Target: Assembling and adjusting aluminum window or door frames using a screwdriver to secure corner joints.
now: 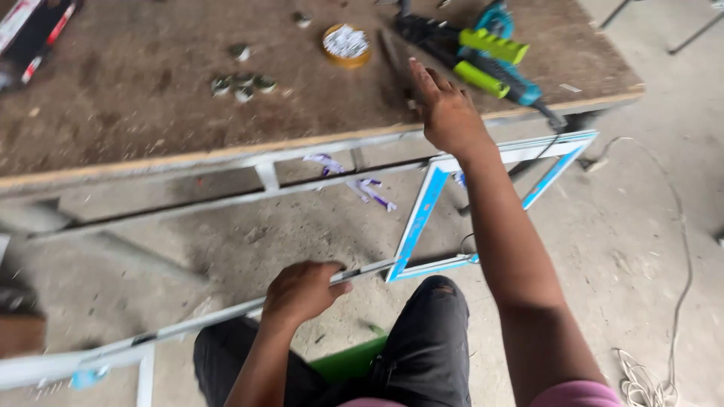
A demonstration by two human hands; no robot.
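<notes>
Fingers (326,280) of the left hand (302,290) were curled tight around a long pale metal bar (219,319), gripping it over the person's lap, where it ran from the lower left up toward the corner of a blue-taped aluminium frame (419,213). That frame stood on the concrete floor (633,226), leaning against the front edge of the worktop (136,83). The right hand (449,113) was stretched forward over the worktop edge, its fingers (419,78) spread apart and clamped on nothing, closest to a pair of green-handled pliers (490,53) and a teal power tool (504,75) lying just beyond. A small yellow round tin (346,44) of pale bits sat left of the pliers, and a cluster of small round caps (243,83) lay further left, well apart from the hand.

A judgement on doing the reach well: the left grip looked worth keeping firm and level, since the bar seemed to touch the frame's corner and a slip could knock the frame over. The open hand would do best closing on the tool's handles rather than its jaws or cord. A loose white cord (682,249) trailed across the floor by the person's right side, a likely snag.
</notes>
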